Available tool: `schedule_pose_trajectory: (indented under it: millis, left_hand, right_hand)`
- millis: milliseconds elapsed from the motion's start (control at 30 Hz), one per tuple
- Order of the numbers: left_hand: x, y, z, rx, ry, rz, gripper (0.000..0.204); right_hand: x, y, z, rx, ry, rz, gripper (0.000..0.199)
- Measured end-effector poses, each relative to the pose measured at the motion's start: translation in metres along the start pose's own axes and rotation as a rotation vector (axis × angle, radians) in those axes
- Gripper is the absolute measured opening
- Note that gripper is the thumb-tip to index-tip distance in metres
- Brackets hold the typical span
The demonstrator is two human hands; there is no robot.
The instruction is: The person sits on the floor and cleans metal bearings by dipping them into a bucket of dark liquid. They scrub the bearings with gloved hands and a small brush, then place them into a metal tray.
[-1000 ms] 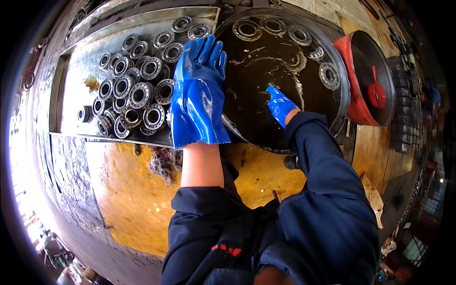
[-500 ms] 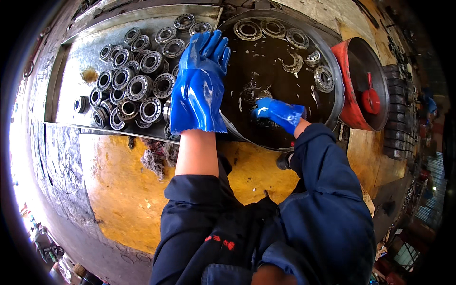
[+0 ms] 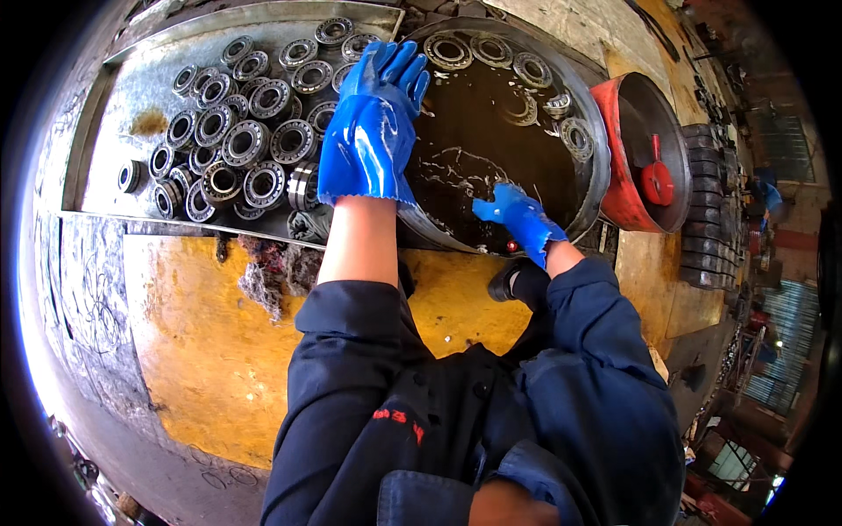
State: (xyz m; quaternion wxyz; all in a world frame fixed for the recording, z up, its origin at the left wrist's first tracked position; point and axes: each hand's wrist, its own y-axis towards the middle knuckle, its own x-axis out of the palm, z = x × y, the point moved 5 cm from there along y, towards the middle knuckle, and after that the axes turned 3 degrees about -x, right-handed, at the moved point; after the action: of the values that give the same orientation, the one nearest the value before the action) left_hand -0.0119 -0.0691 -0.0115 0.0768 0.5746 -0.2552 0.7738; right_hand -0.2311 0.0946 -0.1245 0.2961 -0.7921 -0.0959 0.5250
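Note:
My left hand [image 3: 373,123], in a long blue rubber glove, lies with its fingers stretched out, where the metal tray [image 3: 92,167] meets the round basin [image 3: 600,175]. Nothing shows in its grasp. Beside it, steel roller bearings [image 3: 246,143] crowd the tray. My right hand [image 3: 519,219], gloved in blue too, is low over the dark liquid [image 3: 474,123] near the basin's near side. Its fingers look curled; whatever they grip is hidden by the glove and liquid. More bearings [image 3: 448,51] sit partly sunk along the basin's far and right sides.
Right of the basin stands a red drum [image 3: 610,149] with a red long-handled scoop [image 3: 656,180] inside. Dark ribbed blocks [image 3: 709,206] are stacked beyond it. Rags [image 3: 263,285] hang at the tray's near edge above a yellow board [image 3: 202,351]. A small red knob [image 3: 511,246] shows by the basin's near rim.
My right hand has moved nearer me and slightly right across the liquid, leaving curved ripples behind. My left hand stays about where it was. The whole view has shifted a little.

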Motion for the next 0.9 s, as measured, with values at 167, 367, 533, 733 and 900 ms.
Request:
schedule_pose_trajectory:
  millis: [167,367,533,733,900]
  left_hand:
    - [-0.013,0.015,-0.004,0.114,0.112,-0.210,0.052]
    - [-0.006,0.007,-0.005,0.132,0.128,-0.240,0.055]
    - [-0.005,-0.001,-0.003,0.119,0.104,-0.294,0.057]
    - [-0.007,0.007,-0.007,0.098,0.067,-0.282,0.056]
    - [-0.015,0.006,-0.003,0.125,0.131,-0.211,0.054]
  right_hand:
    - [0.022,0.002,0.005,0.024,0.091,0.096,0.062]
    - [0.037,0.018,0.030,0.059,0.056,0.127,0.067]
    - [0.034,0.021,0.029,0.047,0.127,0.138,0.066]
    - [0.064,0.047,0.056,-0.118,0.607,0.026,0.054]
    - [0.031,0.011,-0.008,0.018,0.044,0.054,0.050]
